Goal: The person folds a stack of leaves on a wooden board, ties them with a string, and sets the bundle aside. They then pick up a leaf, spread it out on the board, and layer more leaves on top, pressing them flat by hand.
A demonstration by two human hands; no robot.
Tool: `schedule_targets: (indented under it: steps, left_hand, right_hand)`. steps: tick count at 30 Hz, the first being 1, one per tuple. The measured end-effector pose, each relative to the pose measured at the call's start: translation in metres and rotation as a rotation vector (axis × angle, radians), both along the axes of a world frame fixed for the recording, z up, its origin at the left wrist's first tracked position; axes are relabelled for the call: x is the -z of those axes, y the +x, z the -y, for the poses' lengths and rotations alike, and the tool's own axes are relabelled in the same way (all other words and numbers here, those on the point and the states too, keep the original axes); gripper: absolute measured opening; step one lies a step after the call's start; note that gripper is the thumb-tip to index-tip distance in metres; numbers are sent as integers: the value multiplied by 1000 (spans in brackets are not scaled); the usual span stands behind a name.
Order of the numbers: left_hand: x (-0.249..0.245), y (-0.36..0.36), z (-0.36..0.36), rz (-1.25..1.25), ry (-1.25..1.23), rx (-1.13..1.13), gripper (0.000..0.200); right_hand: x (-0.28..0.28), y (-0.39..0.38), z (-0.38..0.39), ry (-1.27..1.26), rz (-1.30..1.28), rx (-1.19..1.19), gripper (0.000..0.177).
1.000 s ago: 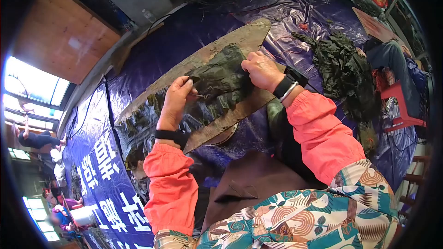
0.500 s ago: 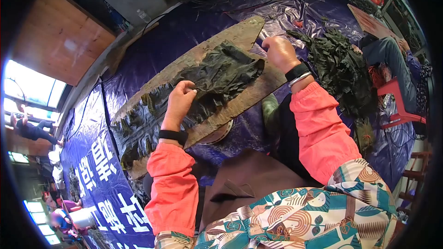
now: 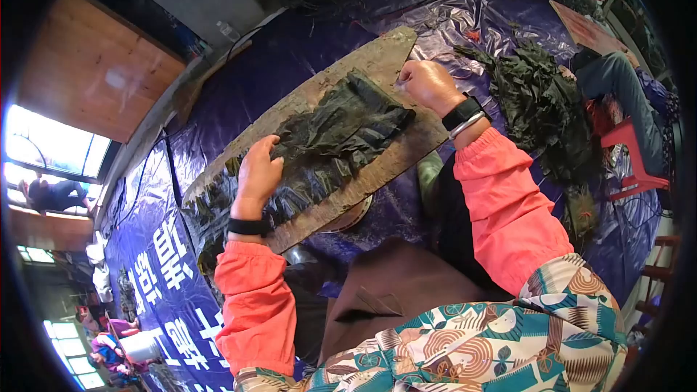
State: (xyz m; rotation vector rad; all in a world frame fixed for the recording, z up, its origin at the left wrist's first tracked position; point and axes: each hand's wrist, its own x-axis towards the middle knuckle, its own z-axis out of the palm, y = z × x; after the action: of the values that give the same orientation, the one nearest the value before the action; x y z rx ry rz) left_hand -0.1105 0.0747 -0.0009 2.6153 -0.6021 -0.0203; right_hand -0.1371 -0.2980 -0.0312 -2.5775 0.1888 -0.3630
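Observation:
A long board (image 3: 341,192) lies slanted in front of me, pointed at its far end. Spread over it is a wrinkled dark green sheet of what looks like seaweed (image 3: 341,120), its near-left edge ragged and hanging in strips. My left hand (image 3: 260,174) hovers at the left side of the sheet, thumb and forefinger apart, with nothing visible between them. Near the board's far right edge, my right hand (image 3: 430,86) is closed, fingers curled inward. What it grips, if anything, is hidden by the fingers.
More dark seaweed (image 3: 537,94) is heaped on the blue plastic sheet (image 3: 283,51) to the right. Beyond it a person sits by a red plastic stool (image 3: 630,156). Other people and a white bucket (image 3: 141,347) are at far left.
My left hand has moved left, and its thumb and forefinger have parted from the seaweed. My right hand has shifted slightly left and down over the board's edge.

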Motion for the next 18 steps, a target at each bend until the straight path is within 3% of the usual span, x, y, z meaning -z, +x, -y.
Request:
schedule_targets:
  steps: [4,8,11,13,18]
  left_hand:
    - [-32,9,2,-18,170,89,40]
    - [-57,19,52,-20,81,200,34]
    - [-32,44,96,-18,41,321,35]
    - [-18,55,127,7,19,279,30]
    - [36,83,179,131,-23,203,32]
  right_hand:
    - [-4,-11,10,57,5,20,12]
    - [-16,-18,10,53,-191,-136,19]
    - [-6,-22,2,-23,-151,-257,19]
    - [-7,-26,-8,-171,-143,-255,13]
    - [-1,-22,-18,-196,-35,-256,12]
